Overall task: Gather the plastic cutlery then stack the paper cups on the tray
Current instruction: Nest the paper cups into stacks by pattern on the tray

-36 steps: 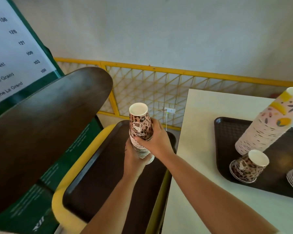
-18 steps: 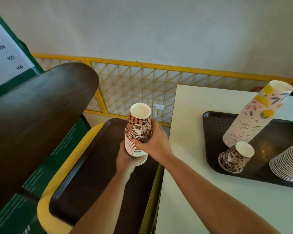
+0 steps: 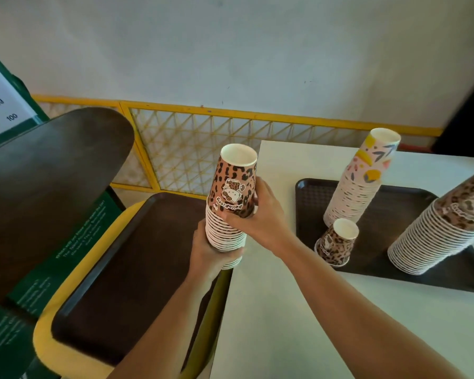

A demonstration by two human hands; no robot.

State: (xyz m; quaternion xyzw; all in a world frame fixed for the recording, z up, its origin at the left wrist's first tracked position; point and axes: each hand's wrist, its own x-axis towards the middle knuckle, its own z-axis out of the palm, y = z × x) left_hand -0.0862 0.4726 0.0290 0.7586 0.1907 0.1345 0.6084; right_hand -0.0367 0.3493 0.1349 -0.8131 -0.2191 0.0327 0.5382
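While both hands meet at the left edge of the white worktop, they hold one stack of upside-down leopard-print cups in the air. Seen from the head camera, the left hand has its grip wrapped round the lower rims of that stack, and the right hand has its grip curled round the topmost cup, thumb across the print. Left of the worktop's edge, a dark brown tray lies on a yellow seat, and a dark chair back rises further left. On the worktop, right of the held stack, a second dark tray carries three lots of cups: a tall leaning stack of patterned pastel cups at its back, a single upturned leopard cup touching that stack's foot, and a leaning leopard stack at its right end. A yellow lattice fence runs behind the worktop.
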